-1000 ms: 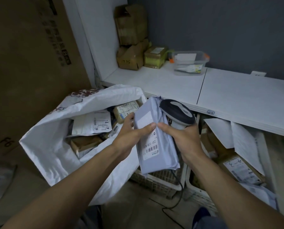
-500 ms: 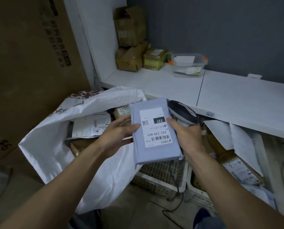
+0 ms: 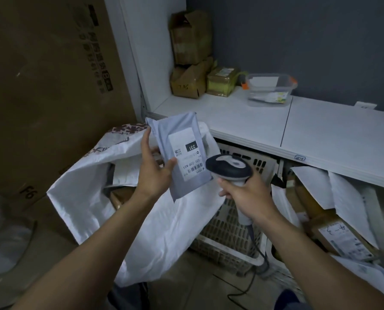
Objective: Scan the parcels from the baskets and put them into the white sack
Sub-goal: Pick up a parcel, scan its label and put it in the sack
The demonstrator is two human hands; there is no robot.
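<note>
left hand (image 3: 151, 173) grips grey parcel (image 3: 182, 153), label up, above open white sack (image 3: 141, 231) | right hand (image 3: 246, 195) wraps scanner (image 3: 229, 167) handle, head just beside the parcel's label | baskets (image 3: 231, 231) under white shelf (image 3: 276, 126)

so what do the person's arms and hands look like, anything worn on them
The left forearm and right forearm are bare to the frame edge, no sleeves in view. The left hand and right hand wear no gloves, and no watch, bracelet or ring shows.
</note>
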